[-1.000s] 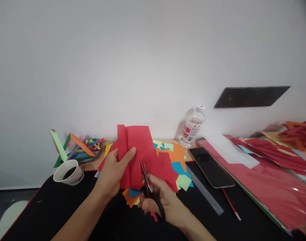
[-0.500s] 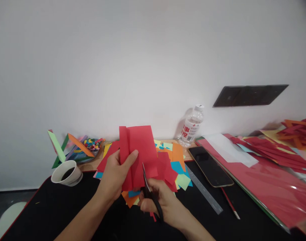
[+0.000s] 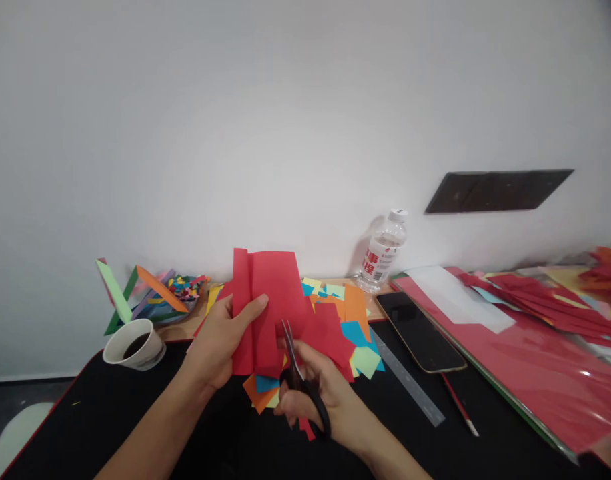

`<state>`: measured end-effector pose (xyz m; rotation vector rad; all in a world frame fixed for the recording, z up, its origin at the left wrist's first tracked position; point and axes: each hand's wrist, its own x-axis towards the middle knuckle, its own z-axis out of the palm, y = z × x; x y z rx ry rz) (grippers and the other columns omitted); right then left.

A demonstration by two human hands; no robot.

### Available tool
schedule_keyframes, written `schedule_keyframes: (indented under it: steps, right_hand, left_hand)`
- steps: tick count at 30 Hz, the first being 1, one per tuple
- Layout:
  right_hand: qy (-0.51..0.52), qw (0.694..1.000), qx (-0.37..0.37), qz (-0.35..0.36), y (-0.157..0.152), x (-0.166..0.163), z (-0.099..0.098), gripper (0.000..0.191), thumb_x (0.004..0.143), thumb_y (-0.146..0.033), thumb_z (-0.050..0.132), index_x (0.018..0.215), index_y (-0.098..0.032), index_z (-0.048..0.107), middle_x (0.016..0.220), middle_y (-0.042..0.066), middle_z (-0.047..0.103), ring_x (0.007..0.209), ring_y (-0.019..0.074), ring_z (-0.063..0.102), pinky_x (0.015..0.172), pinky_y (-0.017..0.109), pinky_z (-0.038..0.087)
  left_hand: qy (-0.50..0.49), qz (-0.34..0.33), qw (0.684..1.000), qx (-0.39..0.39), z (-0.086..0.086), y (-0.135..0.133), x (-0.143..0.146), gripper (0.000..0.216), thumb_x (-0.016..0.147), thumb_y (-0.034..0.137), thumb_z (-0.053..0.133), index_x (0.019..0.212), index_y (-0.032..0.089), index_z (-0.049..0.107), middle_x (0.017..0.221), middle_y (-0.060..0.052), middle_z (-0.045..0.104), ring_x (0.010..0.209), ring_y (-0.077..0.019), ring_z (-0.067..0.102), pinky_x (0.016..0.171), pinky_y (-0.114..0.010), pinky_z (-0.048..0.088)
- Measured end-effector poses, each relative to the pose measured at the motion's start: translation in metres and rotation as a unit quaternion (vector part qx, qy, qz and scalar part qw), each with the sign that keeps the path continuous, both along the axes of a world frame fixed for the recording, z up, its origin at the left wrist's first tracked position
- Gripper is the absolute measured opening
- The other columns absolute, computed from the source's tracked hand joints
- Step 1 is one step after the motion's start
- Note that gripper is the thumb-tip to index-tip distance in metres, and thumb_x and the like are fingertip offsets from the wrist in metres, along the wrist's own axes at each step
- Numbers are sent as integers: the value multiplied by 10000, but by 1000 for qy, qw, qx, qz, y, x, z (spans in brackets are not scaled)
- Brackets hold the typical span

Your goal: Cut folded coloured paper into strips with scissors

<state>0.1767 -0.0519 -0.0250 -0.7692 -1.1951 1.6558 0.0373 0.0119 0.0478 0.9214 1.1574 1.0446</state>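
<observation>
My left hand point(image 3: 217, 343) grips a folded sheet of red paper point(image 3: 275, 283), thumb pressed on its front and the fingers behind it. A narrow folded band runs down the paper's left side. My right hand point(image 3: 320, 387) is closed around the black handles of a pair of scissors point(image 3: 294, 365). Their blades point up and stand slightly apart, at the lower right part of the paper, where a piece of its corner is cut away. Below and behind lie colored paper scraps point(image 3: 353, 333) in red, blue, orange and pale green.
A paper cup point(image 3: 135, 343) of dark liquid and a plate of small scraps point(image 3: 180, 293) are on the left. Rightward are a water bottle point(image 3: 383, 253), a phone point(image 3: 419, 332), a clear ruler point(image 3: 408, 380), a red pencil point(image 3: 459, 405) and a red paper stack point(image 3: 525, 373).
The scissors blades have parted a little and moved slightly down. The red paper has shifted a little left with my left hand, and its lower right corner is now cut away.
</observation>
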Motion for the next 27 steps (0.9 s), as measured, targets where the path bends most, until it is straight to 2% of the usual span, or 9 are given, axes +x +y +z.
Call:
schedule_keyframes:
  steps: [7, 13, 18, 20, 23, 27]
  right_hand:
    - [12, 1000, -14, -2, -1, 0, 2, 786, 600, -425, 853, 1235, -212, 442, 680, -47, 556, 574, 99, 503, 535, 222, 409]
    - [22, 999, -25, 13, -2, -1, -4, 811, 567, -439, 867, 1214, -233, 424, 681, -53, 547, 588, 99, 493, 552, 217, 391]
    - [46, 999, -17, 21, -1, -3, -1, 572, 565, -488, 850, 944, -195, 538, 698, -44, 521, 588, 88, 440, 551, 215, 365]
    - [36, 999, 0, 12, -1, -3, 2, 540, 580, -549, 815, 871, -181, 546, 691, -39, 503, 560, 84, 407, 522, 219, 334]
    - [35, 999, 17, 4, 0, -2, 5, 534, 606, -594, 775, 839, -174, 542, 684, -34, 493, 543, 84, 375, 495, 225, 288]
    - [61, 998, 22, -2, 0, -1, 4, 473, 647, -538, 780, 844, -177, 548, 685, -33, 490, 566, 91, 365, 512, 226, 277]
  left_hand:
    - [-22, -6, 999, -35, 5, -2, 1, 184, 652, 251, 764, 745, 131, 660, 662, -75, 728, 508, -201, 668, 480, -294, 562]
    - [-58, 15, 998, -33, 3, -6, 4, 179, 649, 246, 768, 744, 134, 665, 630, -60, 717, 484, -173, 650, 462, -257, 548]
    - [-43, 13, 999, -5, -1, -11, 9, 236, 625, 279, 801, 756, 139, 663, 642, -36, 714, 512, -155, 650, 485, -235, 545]
    - [-35, 7, 999, 13, -6, -13, 12, 252, 628, 291, 806, 786, 149, 669, 671, -21, 718, 556, -144, 658, 514, -218, 544]
    - [-17, -10, 1000, 16, -11, -16, 15, 253, 639, 318, 800, 787, 157, 674, 670, -10, 711, 570, -136, 652, 513, -203, 532]
    - [3, -11, 1000, 20, -13, -19, 17, 230, 646, 322, 793, 737, 156, 664, 632, 7, 687, 530, -119, 618, 480, -193, 510]
